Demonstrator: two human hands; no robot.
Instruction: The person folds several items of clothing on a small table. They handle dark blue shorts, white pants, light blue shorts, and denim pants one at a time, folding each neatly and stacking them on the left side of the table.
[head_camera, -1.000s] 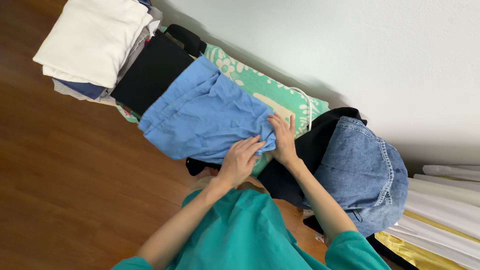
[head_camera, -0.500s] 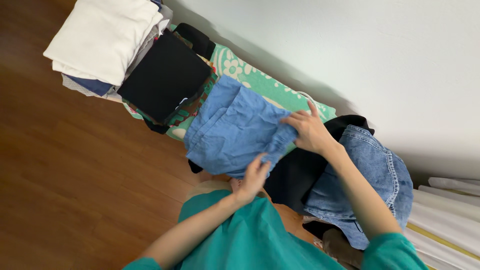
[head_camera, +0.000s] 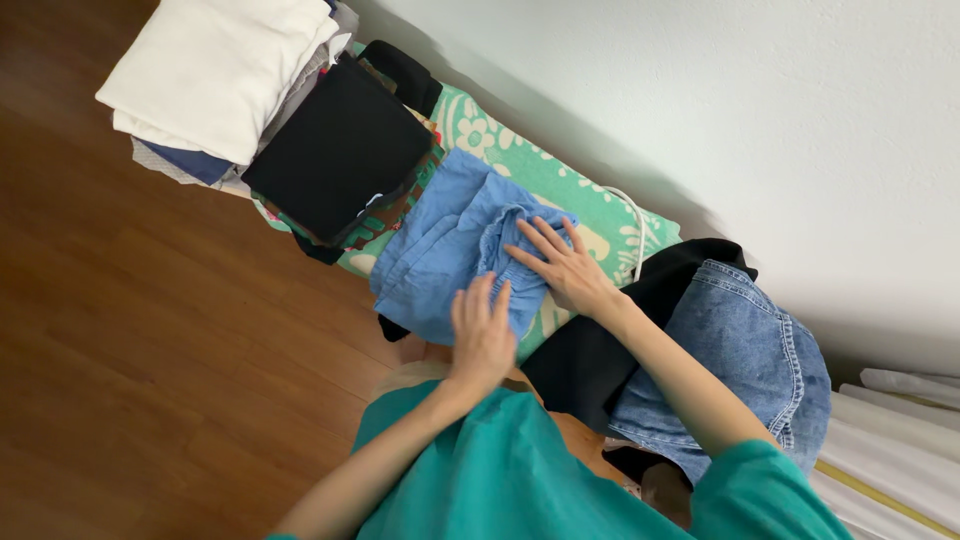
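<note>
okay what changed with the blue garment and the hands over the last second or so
The light blue garment has been folded in on itself into a narrower bundle. The right hand moved from its near edge to lie flat on its top. The left hand stayed at its near edge, palm down. Neither has a grip on it. The black folded garment, white stack and denim jacket lie as before.

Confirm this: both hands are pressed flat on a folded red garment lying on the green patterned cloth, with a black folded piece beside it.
Not quite. In the head view the garment under the left hand and right hand is light blue, not red. It does lie on the green patterned cloth, beside the black folded piece.
</note>
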